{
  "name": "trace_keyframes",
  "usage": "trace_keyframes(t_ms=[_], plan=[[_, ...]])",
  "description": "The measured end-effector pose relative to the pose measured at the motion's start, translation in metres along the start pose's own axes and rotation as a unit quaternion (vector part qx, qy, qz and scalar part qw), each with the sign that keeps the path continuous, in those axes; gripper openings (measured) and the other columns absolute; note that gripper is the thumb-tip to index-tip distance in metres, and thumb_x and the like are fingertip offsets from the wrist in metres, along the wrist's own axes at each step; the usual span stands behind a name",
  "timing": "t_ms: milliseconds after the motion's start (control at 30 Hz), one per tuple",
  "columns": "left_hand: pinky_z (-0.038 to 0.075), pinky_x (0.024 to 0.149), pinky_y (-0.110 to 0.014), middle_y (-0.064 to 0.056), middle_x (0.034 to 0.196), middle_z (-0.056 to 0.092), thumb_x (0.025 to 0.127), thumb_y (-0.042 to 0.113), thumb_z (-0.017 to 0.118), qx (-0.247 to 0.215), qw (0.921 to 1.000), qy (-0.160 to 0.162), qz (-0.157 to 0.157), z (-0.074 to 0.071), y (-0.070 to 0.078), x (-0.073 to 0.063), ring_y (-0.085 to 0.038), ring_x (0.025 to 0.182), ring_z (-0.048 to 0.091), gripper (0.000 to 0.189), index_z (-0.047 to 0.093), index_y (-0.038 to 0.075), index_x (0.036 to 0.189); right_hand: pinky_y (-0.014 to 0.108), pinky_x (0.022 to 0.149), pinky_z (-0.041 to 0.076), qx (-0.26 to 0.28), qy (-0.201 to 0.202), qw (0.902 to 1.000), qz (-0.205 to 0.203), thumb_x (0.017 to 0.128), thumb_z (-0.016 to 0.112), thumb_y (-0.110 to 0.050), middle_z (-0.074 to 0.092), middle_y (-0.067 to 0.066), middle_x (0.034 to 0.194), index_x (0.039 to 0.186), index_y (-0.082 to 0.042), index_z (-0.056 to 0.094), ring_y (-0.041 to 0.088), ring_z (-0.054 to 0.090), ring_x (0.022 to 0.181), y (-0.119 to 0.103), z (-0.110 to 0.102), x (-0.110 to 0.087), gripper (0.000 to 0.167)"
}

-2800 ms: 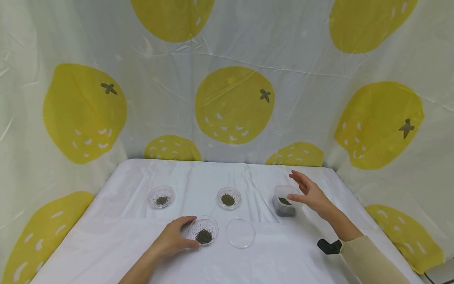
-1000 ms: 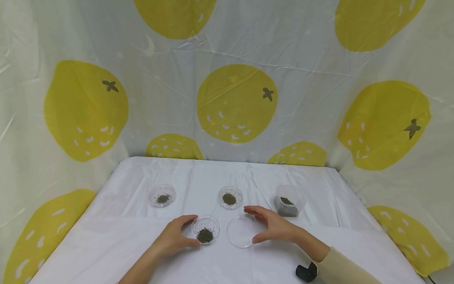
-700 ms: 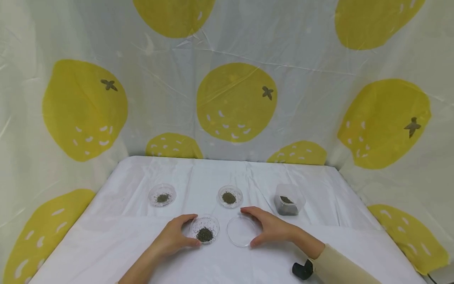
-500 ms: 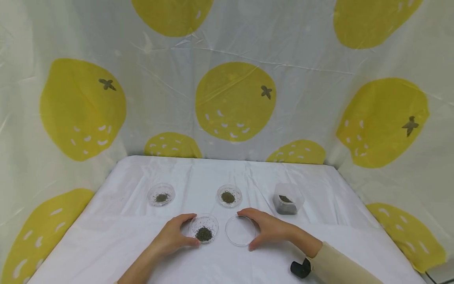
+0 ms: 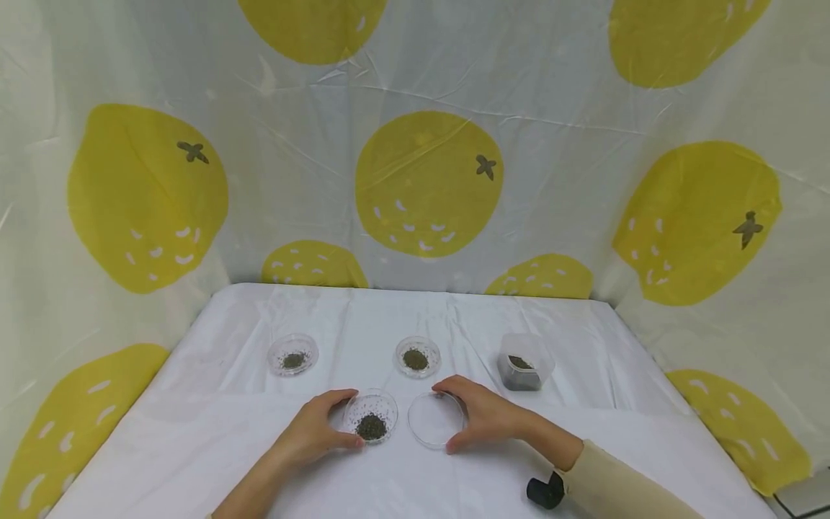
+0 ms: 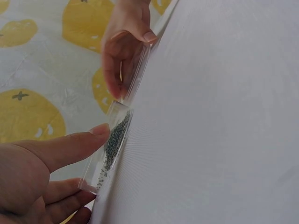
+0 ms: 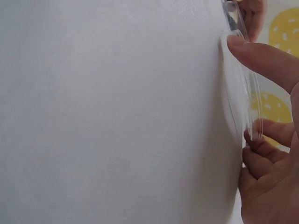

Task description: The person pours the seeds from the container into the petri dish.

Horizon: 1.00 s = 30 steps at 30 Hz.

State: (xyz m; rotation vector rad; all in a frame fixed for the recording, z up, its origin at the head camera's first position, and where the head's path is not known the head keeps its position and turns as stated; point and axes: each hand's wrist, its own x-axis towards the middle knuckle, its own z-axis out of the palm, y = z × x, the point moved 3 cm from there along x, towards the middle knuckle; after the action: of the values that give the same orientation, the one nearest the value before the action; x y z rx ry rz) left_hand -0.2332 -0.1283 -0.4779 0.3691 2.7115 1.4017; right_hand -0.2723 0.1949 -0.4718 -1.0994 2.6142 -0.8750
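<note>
My left hand [image 5: 313, 431] grips a clear petri dish [image 5: 376, 401] by its sides, thumb at the near edge and fingers at the far one. Dark green dried flakes [image 5: 372, 427] are heaped in the dish toward its near side. To its right, my right hand [image 5: 491, 414] holds a clear round lid [image 5: 433, 418] between thumb and fingers. Nothing lies in the lid. In the right wrist view, a shadow falls on the cloth beside the lid [image 7: 254, 93]. The left wrist view shows dish [image 6: 107, 149] and lid nearly end to end.
Farther back stand two more petri dishes, one at left [image 5: 280, 346] and one in the middle [image 5: 415, 342], each with green flakes. A translucent square tub [image 5: 527, 375] of dark flakes stands at back right. White cloth [image 5: 363, 483] covers the table; a lemon-print curtain [image 5: 428, 184] hangs behind.
My right hand has come from the square tub down to the lid, closed on its edges and shifted it slightly left toward the dish. The left hand has kept its grip on the dish.
</note>
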Motion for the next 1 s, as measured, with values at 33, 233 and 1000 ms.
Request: trace_keyframes(t_ms=[33,233,1000], plan=[[0.03,0.114,-0.063,-0.015,0.141,0.061,0.064,0.026,0.099,-0.002,1.0,0.0,-0.002,0.0,0.0,0.0,-0.046,0.136,0.047,0.086,0.063,0.007,0.139,0.04,0.111,0.041,-0.001,0.002,1.0,0.003,0.072,0.095,-0.044,0.055,0.001,0.137,0.143,-0.007,0.053,0.019,0.052,0.129,-0.002,0.001,0.001,0.091],[0.03,0.114,-0.064,-0.016,0.141,0.06,0.063,0.025,0.099,-0.004,0.9999,0.0,-0.009,0.0,0.0,-0.002,-0.046,0.136,0.046,0.086,0.063,0.007,0.139,0.039,0.11,0.041,-0.004,-0.006,0.9999,0.016,0.07,0.096,-0.042,0.052,0.001,0.136,0.141,-0.005,0.052,0.019,0.051,0.127,-0.015,0.007,0.011,0.092],[0.032,0.113,-0.063,-0.016,0.14,0.061,0.064,0.023,0.099,0.002,1.0,0.004,0.001,-0.002,0.003,-0.003,-0.046,0.135,0.048,0.085,0.064,0.007,0.139,0.035,0.116,0.032,0.251,0.039,0.9665,0.037,0.08,0.091,-0.018,0.05,0.017,0.152,0.155,0.003,0.04,0.033,0.039,0.145,-0.024,0.011,0.033,0.093]])
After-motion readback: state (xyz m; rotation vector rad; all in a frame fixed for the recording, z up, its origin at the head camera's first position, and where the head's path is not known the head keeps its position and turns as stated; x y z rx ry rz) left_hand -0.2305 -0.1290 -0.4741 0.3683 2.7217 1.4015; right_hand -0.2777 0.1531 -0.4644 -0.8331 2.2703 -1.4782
